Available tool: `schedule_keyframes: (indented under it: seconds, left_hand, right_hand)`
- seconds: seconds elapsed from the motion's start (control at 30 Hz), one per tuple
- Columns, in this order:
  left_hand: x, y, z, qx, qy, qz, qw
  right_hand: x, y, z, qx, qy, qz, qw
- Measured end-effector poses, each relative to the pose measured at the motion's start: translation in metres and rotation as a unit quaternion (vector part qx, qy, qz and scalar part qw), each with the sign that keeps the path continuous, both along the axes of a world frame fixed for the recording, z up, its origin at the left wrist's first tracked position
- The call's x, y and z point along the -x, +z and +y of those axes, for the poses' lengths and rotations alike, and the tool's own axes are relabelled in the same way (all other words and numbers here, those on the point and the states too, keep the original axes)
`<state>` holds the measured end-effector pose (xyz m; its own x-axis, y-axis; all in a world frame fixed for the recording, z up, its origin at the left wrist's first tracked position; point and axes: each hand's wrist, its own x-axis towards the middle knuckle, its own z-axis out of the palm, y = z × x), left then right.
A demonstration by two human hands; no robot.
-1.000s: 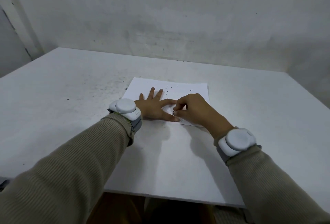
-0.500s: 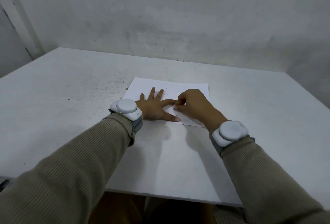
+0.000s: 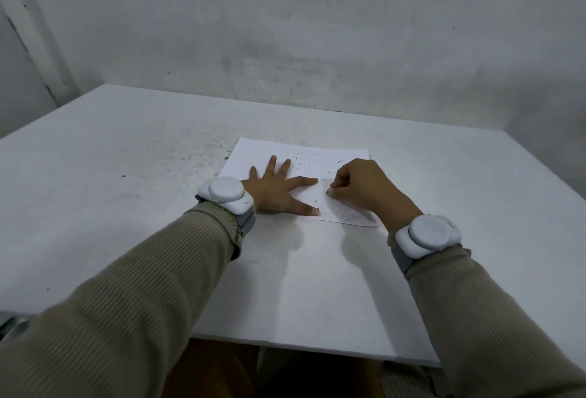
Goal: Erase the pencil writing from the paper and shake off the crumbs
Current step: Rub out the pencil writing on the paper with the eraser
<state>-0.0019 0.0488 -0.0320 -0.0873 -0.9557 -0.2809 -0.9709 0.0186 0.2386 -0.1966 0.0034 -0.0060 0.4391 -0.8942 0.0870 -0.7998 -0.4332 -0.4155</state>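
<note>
A thin white sheet of paper (image 3: 329, 163) lies flat on the matte white counter (image 3: 126, 194), its long axis running left to right and its near right corner skewed slightly toward the person. The left hand (image 3: 276, 190) presses palm-down on it, fingers (image 3: 302, 181) spread wide and holding nothing. Just right of that forefinger, the right hand (image 3: 361, 186) is curled tight, its fingertips pinched on something small and dark at the paper; what it is cannot be told. Dark eraser crumbs (image 3: 304, 159) are scattered beyond the fingers. Faint pencil writing (image 3: 350, 217) remains at the near edge, below the right hand. Ribbed beige sleeves (image 3: 126, 302) and smooth rounded white wrist devices (image 3: 226, 193) cover both forearms.
</note>
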Motion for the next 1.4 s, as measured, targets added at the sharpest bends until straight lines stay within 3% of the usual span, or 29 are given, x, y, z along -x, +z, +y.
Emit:
schedule_keyframes:
  seconds: [0.17,0.33,0.53,0.7,0.87,1.0,1.23,1.4]
  left_hand:
    - [-0.001,-0.009,-0.002,0.025,-0.003,0.015,1.000]
    - [-0.007,-0.010,0.007,0.091,-0.001,0.084,0.992]
    - [-0.041,-0.005,0.019,0.136,0.046,0.051,0.988]
    - [-0.063,-0.005,0.028,0.059,0.060,0.003,0.996]
    - [-0.062,-0.004,0.030,0.042,0.061,0.007,0.997]
    - [-0.063,-0.003,0.027,0.029,0.058,0.012,0.998]
    - [-0.065,-0.004,0.024,0.026,0.056,0.016,0.998]
    - [-0.065,-0.002,0.025,0.022,0.057,0.019,0.998]
  right_hand:
    - [-0.001,-0.002,0.000,0.003,-0.026,0.005,1.000]
    - [-0.003,-0.001,0.002,0.000,-0.035,0.003,0.999]
    - [-0.004,-0.005,0.004,0.010,-0.051,0.001,0.999]
    - [0.006,-0.001,0.003,-0.044,-0.059,-0.061,0.995]
    - [0.017,0.006,-0.003,-0.044,-0.091,-0.111,0.989]
    - [0.014,0.009,0.008,-0.129,-0.014,-0.054,0.990]
    - [0.017,0.003,0.005,-0.022,-0.066,-0.006,0.998]
    - [0.006,0.005,0.021,-0.081,-0.015,-0.023,0.996]
